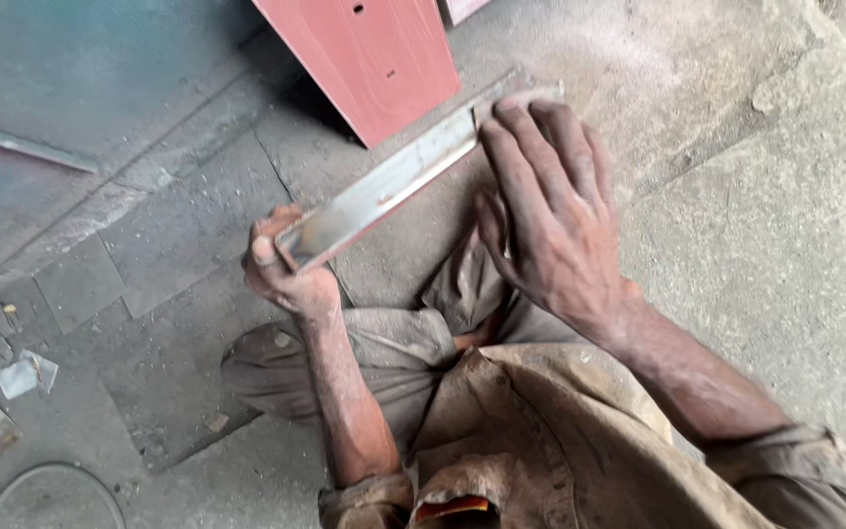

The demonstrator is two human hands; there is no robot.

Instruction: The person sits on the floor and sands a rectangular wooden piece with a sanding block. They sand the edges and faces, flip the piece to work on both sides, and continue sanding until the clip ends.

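1. Scrap metal bits (20,375) lie on the floor (149,294) at far left, well apart from the work.
2. Left hand (286,269) is closed around the near end of the metal strip (384,186).
3. Strip is held off the floor, angled up-right; no visible mark or bend, so shaping looks barely begun.
4. Right hand (550,216) has its fingers spread flat over the far end.
5. Red panel (374,59) stands behind, untouched.

We see the left hand (281,269) pinching the near end of a long metal strip (394,181), while the right hand (550,211) lies spread over its far end. Beyond it a red board (374,59) stands on the dusty concrete floor (756,225).
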